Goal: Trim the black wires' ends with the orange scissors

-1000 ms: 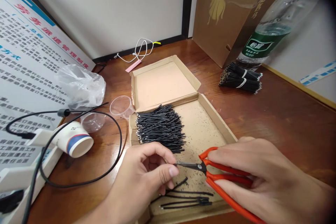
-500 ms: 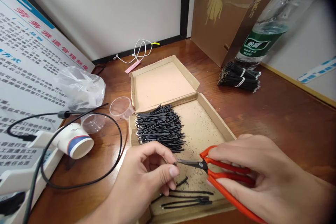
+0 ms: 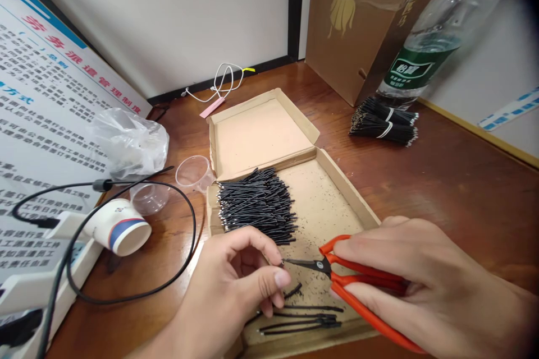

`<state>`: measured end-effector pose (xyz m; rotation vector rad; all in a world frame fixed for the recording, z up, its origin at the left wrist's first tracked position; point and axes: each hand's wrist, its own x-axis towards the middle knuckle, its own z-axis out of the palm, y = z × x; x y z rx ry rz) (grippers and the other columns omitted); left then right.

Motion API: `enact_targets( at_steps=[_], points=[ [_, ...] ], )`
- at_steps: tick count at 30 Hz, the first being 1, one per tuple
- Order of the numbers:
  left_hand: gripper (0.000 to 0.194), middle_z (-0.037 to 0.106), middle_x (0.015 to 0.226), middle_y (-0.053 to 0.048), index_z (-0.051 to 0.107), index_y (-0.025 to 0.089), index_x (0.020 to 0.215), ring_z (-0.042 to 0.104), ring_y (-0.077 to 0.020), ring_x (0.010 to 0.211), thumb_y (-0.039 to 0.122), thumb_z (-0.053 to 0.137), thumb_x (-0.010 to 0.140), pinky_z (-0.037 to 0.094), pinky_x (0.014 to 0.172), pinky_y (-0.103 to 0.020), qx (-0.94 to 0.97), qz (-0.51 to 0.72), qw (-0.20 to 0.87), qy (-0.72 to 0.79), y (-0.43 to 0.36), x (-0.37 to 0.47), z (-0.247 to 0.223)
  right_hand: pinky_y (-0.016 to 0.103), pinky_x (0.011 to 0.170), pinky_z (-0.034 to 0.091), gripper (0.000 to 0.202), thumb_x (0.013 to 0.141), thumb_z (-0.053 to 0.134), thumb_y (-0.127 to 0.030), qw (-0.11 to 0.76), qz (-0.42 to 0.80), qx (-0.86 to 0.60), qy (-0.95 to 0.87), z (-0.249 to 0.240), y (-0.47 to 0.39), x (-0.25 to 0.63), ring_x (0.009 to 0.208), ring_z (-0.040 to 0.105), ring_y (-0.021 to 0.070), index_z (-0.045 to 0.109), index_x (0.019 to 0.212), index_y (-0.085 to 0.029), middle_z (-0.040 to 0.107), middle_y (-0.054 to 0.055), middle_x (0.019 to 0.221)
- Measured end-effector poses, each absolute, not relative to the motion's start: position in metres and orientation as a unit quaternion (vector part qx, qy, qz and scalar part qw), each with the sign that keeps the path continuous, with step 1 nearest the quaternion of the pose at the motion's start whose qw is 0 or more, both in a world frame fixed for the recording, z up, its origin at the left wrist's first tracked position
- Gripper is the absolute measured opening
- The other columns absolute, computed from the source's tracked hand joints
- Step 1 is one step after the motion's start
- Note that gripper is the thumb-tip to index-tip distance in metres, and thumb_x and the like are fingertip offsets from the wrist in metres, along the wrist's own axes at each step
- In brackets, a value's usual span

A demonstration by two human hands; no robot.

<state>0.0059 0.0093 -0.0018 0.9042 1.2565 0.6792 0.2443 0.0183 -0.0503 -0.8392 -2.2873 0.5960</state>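
Note:
My right hand [image 3: 416, 286] is closed round the orange handles of scissors [image 3: 357, 277], whose dark blades point left. The blade tips meet the fingertips of my left hand [image 3: 240, 286]. Thumb and forefinger of that hand are pinched on a short black wire, mostly hidden by the fingers. Beneath both hands lies an open cardboard box [image 3: 353, 196]. A big pile of black wires [image 3: 256, 207] fills its left side, and several loose black wires [image 3: 298, 325] lie at its near edge. Tiny dark scraps are scattered over the box floor.
Two bundles of black wires [image 3: 383, 123] lie by a water bottle [image 3: 410, 67] and a brown carton [image 3: 345, 17]. To the left are a paper cup [image 3: 122, 230], a looped black cable [image 3: 193, 219], clear plastic cups [image 3: 149, 197] and a plastic bag [image 3: 130, 140].
The scissors have shifted very slightly left, and their blades look closer together. My left thumb has moved a little to the right.

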Motion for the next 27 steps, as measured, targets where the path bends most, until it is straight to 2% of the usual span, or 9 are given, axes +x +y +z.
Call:
enact_targets(
  at_steps=[4,7,14,19,23,27],
  points=[
    [0.025,0.063,0.060,0.000,0.061,0.013,0.071,0.060,-0.0100,0.050,0.016,0.086,0.068,0.051,0.045,-0.016,0.395,0.305,0.667,0.553,0.0090,0.0052,-0.0013,0.028,0.049,0.030,0.024,0.096,0.055,-0.014,0.315,0.221,-0.335,-0.860,-0.0495,0.0184,0.2433,0.046,0.035,0.0114,0.046,0.074,-0.022,0.047,-0.006,0.055],
    [0.025,0.063,0.060,0.000,0.061,0.013,0.071,0.060,-0.0100,0.050,0.018,0.086,0.068,0.051,0.045,-0.016,0.395,0.305,0.665,0.555,0.0097,0.0051,-0.0011,0.028,0.052,0.032,0.018,0.096,0.052,-0.015,0.303,0.228,-0.343,-0.860,-0.0485,0.0163,0.2434,0.048,0.039,0.0125,0.053,0.079,-0.021,0.052,-0.004,0.059],
    [0.025,0.062,0.059,0.001,0.060,0.014,0.070,0.057,-0.0093,0.048,0.019,0.085,0.067,0.049,0.043,-0.016,0.394,0.300,0.664,0.561,0.0105,0.0071,-0.0013,0.028,0.052,0.031,0.021,0.095,0.053,-0.013,0.289,0.230,-0.336,-0.866,-0.0513,0.0159,0.2432,0.048,0.039,0.0119,0.050,0.076,-0.022,0.049,-0.006,0.057],
    [0.026,0.061,0.058,0.001,0.059,0.014,0.070,0.056,-0.0091,0.048,0.021,0.085,0.067,0.048,0.043,-0.016,0.398,0.298,0.663,0.560,0.0102,0.0082,-0.0004,0.030,0.053,0.033,0.023,0.097,0.053,-0.015,0.315,0.221,-0.333,-0.861,-0.0541,0.0150,0.2450,0.048,0.041,0.0126,0.050,0.076,-0.022,0.055,-0.003,0.061],
    [0.027,0.060,0.059,0.001,0.058,0.015,0.070,0.055,-0.0093,0.048,0.022,0.084,0.068,0.047,0.044,-0.016,0.409,0.296,0.657,0.560,0.0094,0.0083,-0.0014,0.030,0.047,0.028,0.022,0.097,0.054,-0.016,0.312,0.229,-0.340,-0.857,-0.0521,0.0149,0.2444,0.046,0.033,0.0138,0.052,0.076,-0.023,0.047,-0.004,0.054],
    [0.025,0.060,0.062,0.002,0.061,0.015,0.071,0.053,-0.0096,0.051,0.024,0.084,0.072,0.045,0.046,-0.017,0.468,0.301,0.613,0.561,0.0104,0.0032,-0.0016,0.031,0.048,0.031,0.019,0.094,0.056,-0.016,0.342,0.221,-0.358,-0.840,-0.0516,0.0178,0.2453,0.047,0.042,0.0147,0.057,0.077,-0.023,0.054,-0.002,0.057]
  ],
)
